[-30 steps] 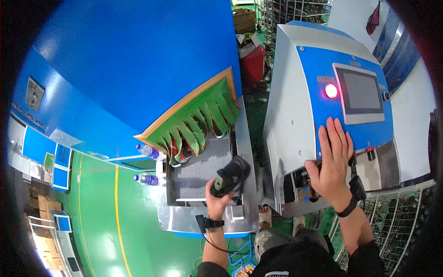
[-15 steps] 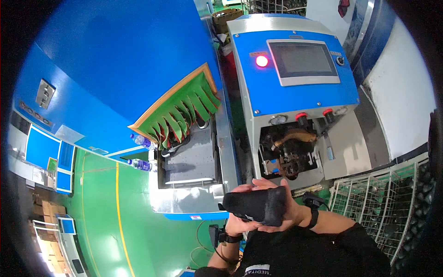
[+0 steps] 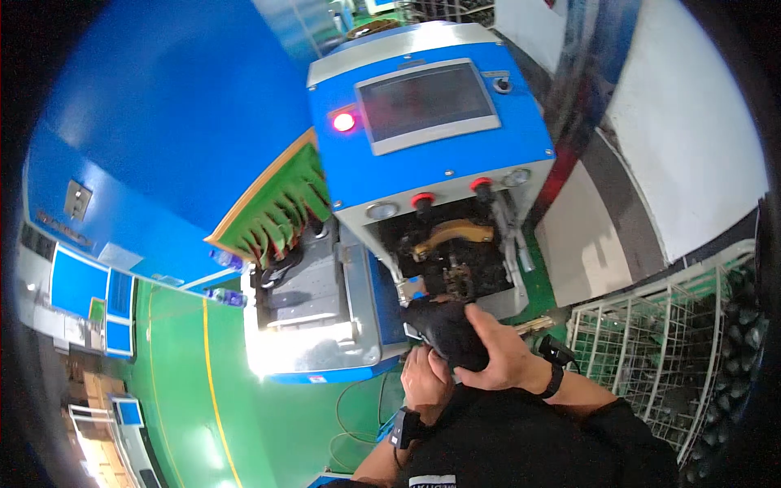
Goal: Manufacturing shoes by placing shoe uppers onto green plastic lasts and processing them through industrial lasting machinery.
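Observation:
A black fabric shoe upper (image 3: 455,332) is in front of me, at the opening of a blue and white machine (image 3: 443,175). My right hand (image 3: 506,358) is closed round its right side, thumb and fingers apart across the fabric. My left hand (image 3: 427,381) is curled at the upper's near left edge; part of its grip is hidden. Beyond the upper, the opening holds a curved brass-coloured clamp (image 3: 455,236) over dark metal parts. The upper's far end overlaps the front of these parts.
A dark screen (image 3: 429,106), a lit red lamp (image 3: 344,122) and red-ringed knobs (image 3: 422,201) are on the machine. At left, a conveyor (image 3: 309,305) runs under a green strip curtain (image 3: 281,220). A white wire rack (image 3: 626,358) with dark objects stands at right.
The shoe upper has moved from close to my body forward to the machine's opening and turned. My left hand has shifted to its near edge. The view has swung right, closer to the machine.

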The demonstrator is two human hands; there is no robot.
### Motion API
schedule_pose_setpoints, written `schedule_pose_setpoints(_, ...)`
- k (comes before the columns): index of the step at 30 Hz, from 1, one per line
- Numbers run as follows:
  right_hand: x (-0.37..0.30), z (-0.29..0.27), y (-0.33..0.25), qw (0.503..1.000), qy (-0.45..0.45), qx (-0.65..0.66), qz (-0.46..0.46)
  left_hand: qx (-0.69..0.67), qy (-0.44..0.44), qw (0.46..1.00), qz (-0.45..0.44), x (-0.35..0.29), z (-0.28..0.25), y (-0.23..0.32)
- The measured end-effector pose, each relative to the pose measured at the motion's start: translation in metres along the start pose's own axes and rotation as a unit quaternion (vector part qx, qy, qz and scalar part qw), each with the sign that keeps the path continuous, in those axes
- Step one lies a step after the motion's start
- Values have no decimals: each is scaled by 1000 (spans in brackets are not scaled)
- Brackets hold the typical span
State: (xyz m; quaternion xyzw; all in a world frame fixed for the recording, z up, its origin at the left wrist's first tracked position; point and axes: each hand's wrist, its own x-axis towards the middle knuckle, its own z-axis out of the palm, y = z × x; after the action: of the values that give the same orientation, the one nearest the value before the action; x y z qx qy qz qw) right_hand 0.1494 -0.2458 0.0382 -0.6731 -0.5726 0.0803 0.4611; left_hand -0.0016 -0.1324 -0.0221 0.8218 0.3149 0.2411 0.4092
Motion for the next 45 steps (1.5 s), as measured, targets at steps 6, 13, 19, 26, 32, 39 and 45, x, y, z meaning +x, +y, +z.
schedule_pose_setpoints(6, -66, -17, 99, 897, 16, 304, 321, 45, -79, 995, -33, -4, 38, 6)
schedule_pose_setpoints(13, -20, -22, 108, 923, 127, 243, 270, -95, -281, 940, -171, 26, 25, -45)
schedule_pose_setpoints(19, 52, 2, 101, 938, 92, 94, 320, -119, -228, 936, -240, 37, 4, -80)
schedule_pose_setpoints(26, 94, 59, 101, 883, -112, -255, 379, -39, -268, 937, -219, 42, -10, -123)
schedule_pose_setpoints(32, 100, 64, 129, 861, -119, -349, 350, -60, -295, 926, -228, 64, -26, -126)
schedule_pose_setpoints(39, 90, 87, 122, 874, -5, -345, 343, -47, -287, 932, -218, 86, -29, -138)
schedule_pose_setpoints(45, 76, 88, 109, 878, 77, -351, 315, -50, -291, 941, -166, 94, -26, -120)
